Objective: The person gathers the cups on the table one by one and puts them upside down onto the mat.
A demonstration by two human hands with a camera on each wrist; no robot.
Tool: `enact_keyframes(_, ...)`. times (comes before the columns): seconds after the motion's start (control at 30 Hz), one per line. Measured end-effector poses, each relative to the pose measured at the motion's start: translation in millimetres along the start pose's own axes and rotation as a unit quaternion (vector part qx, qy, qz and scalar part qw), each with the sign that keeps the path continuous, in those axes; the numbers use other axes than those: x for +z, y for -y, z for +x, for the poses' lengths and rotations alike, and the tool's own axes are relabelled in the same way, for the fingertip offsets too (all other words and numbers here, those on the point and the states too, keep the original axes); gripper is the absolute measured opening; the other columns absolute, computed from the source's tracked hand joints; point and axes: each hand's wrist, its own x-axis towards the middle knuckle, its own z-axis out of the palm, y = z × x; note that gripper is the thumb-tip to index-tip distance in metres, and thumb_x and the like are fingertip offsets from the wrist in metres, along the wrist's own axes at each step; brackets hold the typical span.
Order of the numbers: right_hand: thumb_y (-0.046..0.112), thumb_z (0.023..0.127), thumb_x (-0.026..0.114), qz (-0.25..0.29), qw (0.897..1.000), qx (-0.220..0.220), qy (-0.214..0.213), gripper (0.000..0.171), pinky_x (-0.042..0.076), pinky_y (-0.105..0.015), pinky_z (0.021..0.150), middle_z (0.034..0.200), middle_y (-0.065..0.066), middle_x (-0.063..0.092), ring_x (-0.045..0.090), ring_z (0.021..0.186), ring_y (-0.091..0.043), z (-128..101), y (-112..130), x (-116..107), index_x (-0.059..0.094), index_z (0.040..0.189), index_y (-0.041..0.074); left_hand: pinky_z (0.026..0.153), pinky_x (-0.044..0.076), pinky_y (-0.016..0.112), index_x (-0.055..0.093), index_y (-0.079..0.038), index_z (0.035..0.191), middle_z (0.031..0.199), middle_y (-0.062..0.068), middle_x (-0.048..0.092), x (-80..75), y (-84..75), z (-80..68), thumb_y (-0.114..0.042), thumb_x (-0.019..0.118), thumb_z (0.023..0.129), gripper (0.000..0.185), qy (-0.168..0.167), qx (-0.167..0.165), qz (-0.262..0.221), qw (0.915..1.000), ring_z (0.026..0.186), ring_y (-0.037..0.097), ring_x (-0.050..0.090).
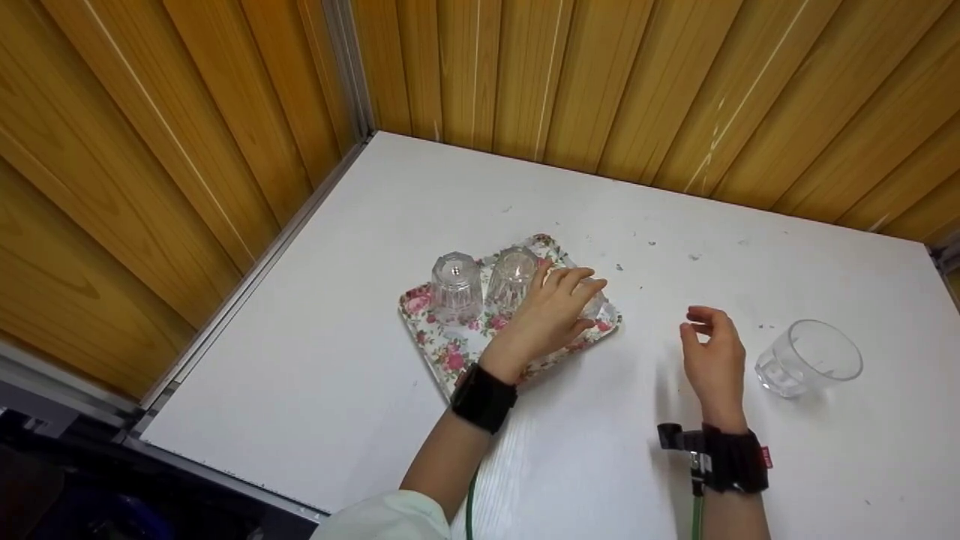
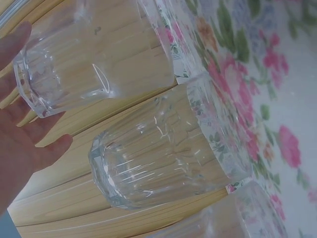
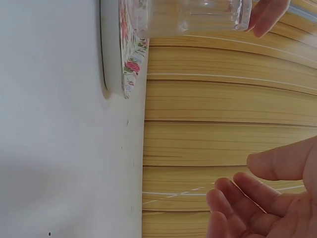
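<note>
A floral tray (image 1: 450, 352) lies on the white table (image 1: 360, 360) with three clear glasses standing upside down on it. Two of them (image 1: 455, 286) (image 1: 511, 279) stand free at the tray's far left. My left hand (image 1: 551, 311) reaches over the third glass (image 1: 598, 304) at the tray's right corner, its fingers lying fairly straight on the upturned base. In the left wrist view the palm (image 2: 20, 153) is open beside the inverted glasses (image 2: 158, 153). My right hand (image 1: 711, 349) hovers right of the tray, fingers loosely curled, holding nothing. A fourth glass (image 1: 808, 358) stands upright just to its right.
Wood-panelled walls (image 1: 187, 150) close off the table at the back and left. A metal rail (image 1: 247, 277) runs along the table's left edge. Small dark specks (image 1: 651, 242) dot the surface behind the tray.
</note>
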Motion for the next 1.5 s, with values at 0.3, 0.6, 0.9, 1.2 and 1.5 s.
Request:
enact_keyframes(0.3,0.008,0.091,0.044,-0.003,1.0,0.005,-0.007,0.031,0.037,-0.027,0.078,0.117,-0.015,0.054,0.05,0.107,-0.027,1.0,-3.6,-3.1,0.051,0.12,0.0,0.111,0.017,0.047,0.041,-0.022,0.133,0.135,0.0,0.043,1.0,0.8,-0.9,-0.04,0.059,0.085,0.054,0.001,-0.004,0.003,1.0,0.122,0.02,0.042)
enact_keyframes(0.6,0.01,0.092,0.044,-0.004,1.0,0.012,-0.007,0.032,0.037,-0.026,0.078,0.119,-0.015,0.054,0.049,0.108,-0.026,1.3,-3.8,-6.0,0.051,0.121,0.0,0.112,0.013,0.046,0.041,-0.022,0.133,0.135,0.0,0.043,1.8,0.3,-1.1,-0.039,0.06,0.085,0.054,0.01,-0.009,0.005,0.9999,0.122,0.02,0.042)
enact_keyframes(0.9,0.012,0.091,0.045,-0.006,1.0,0.017,-0.023,0.032,0.037,-0.026,0.075,0.118,-0.016,0.054,0.05,0.107,-0.027,1.4,-5.1,-9.6,0.051,0.121,0.001,0.112,0.013,0.049,0.042,-0.023,0.132,0.133,0.0,0.043,4.3,1.2,-1.5,-0.039,0.06,0.085,0.053,0.02,-0.013,0.004,0.9997,0.122,0.02,0.042)
enact_keyframes(1.2,0.013,0.092,0.043,-0.009,0.999,0.021,-0.031,0.033,0.037,-0.023,0.073,0.121,-0.013,0.053,0.051,0.107,-0.025,1.6,-6.8,-15.0,0.052,0.122,0.001,0.111,0.014,0.049,0.044,-0.023,0.129,0.13,-0.001,0.044,5.2,1.6,-2.6,-0.038,0.061,0.085,0.05,0.018,-0.008,0.005,0.9998,0.118,0.018,0.044)
enact_keyframes(1.5,0.011,0.091,0.045,-0.017,0.999,0.011,-0.04,0.039,0.036,-0.02,0.069,0.128,-0.013,0.049,0.051,0.108,-0.027,2.5,-8.3,-18.4,0.048,0.129,0.002,0.113,0.009,0.048,0.024,-0.014,0.143,0.136,0.001,0.04,4.0,1.1,-1.8,-0.042,0.059,0.084,0.074,0.049,-0.031,0.0,0.9983,0.124,0.02,0.04)
